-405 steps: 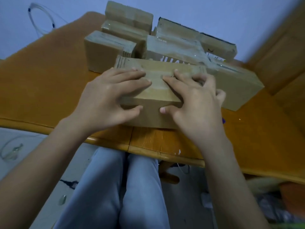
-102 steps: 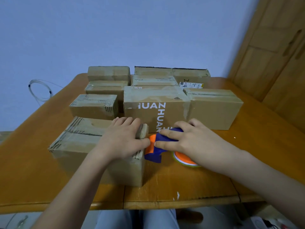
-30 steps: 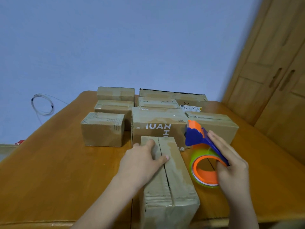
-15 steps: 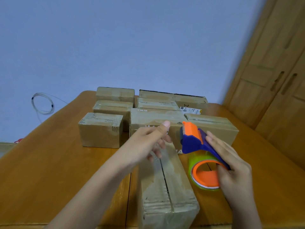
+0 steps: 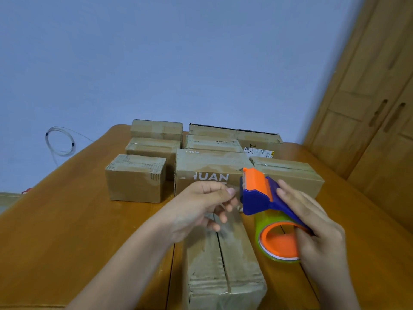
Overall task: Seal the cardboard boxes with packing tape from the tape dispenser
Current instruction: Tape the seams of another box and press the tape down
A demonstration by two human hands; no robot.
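Above the box [image 5: 225, 260], right hand [image 5: 312, 229] holds tape dispenser [image 5: 266, 204]; left hand [image 5: 196, 209] beside.

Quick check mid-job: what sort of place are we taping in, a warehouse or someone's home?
Most likely a room in a home, not a warehouse: a wooden table serves as the bench, a wooden wardrobe stands to the right, and a plain blue wall is behind the boxes.

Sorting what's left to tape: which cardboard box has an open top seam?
The long cardboard box nearest the person, lying lengthwise under the hands; a dark gap runs along its flaps.
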